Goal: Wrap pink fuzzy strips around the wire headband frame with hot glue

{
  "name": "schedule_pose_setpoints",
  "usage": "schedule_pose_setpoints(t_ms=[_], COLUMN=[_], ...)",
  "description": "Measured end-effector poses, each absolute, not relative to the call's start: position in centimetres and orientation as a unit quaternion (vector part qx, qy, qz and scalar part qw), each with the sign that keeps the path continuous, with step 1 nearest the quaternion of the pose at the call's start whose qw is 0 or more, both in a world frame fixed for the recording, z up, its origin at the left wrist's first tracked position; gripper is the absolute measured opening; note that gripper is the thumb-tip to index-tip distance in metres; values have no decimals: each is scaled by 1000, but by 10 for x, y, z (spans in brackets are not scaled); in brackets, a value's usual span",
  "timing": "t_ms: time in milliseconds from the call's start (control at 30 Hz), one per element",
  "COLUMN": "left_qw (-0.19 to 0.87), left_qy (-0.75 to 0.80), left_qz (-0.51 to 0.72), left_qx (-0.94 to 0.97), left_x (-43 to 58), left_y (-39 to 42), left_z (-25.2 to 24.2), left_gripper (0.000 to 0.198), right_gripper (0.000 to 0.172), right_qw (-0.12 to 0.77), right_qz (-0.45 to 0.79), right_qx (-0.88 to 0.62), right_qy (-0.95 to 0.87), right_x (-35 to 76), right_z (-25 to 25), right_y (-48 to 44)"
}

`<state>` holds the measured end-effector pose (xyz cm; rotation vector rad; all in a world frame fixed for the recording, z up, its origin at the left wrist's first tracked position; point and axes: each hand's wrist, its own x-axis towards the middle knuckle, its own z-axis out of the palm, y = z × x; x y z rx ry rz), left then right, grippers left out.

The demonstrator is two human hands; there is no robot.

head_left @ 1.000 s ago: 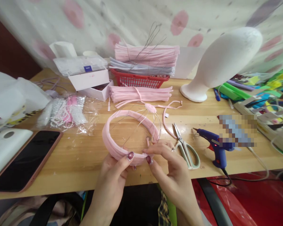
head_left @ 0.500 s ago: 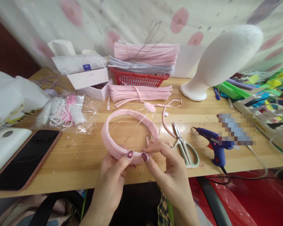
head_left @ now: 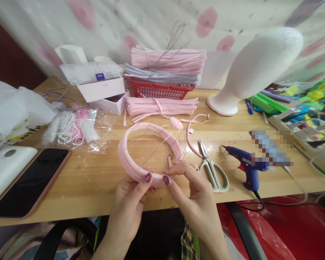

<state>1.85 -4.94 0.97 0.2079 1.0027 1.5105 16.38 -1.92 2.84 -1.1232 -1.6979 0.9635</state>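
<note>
A pink ring wound from fuzzy strips, like pipe cleaners (head_left: 124, 151), is held tilted above the front of the table. My left hand (head_left: 131, 202) pinches its near side, thumb on top and fingers underneath. Just to the right, my right hand (head_left: 193, 195) closes thumb and forefinger on the same near rim. Thin bare wires cross the ring's opening, and a small pink oval piece (head_left: 176, 123) sits on wires at its far right. A short pink end (head_left: 169, 161) sticks up inside the ring near my right fingers.
Scissors (head_left: 210, 168) and a blue glue gun (head_left: 246, 162) lie to the right. Behind are a pink bundle of strips (head_left: 162, 106), a red basket (head_left: 162, 89) and a white foam head (head_left: 254, 68). A phone (head_left: 29, 182) and bagged beads (head_left: 76, 126) lie left.
The ring has turned and tilted slightly, and the pink oval piece with its wires has shifted a little to the right. Both hands keep their pinch in nearly the same place.
</note>
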Motion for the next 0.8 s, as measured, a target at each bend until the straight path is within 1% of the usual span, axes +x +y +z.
schedule_pose_setpoints(t_ms=[400,800], left_qw=[604,604], left_qy=[449,446], left_qz=[656,659], left_qx=[49,40], left_x=[20,22], left_y=[-48,-47], left_z=[11,17], left_gripper=[33,35], right_gripper=[7,9], right_qw=[432,433], right_qz=[390,366], right_qx=[-453,-437], right_qy=[-676,-699], right_x=[163,165], right_z=[29,27], right_y=[-20,-17])
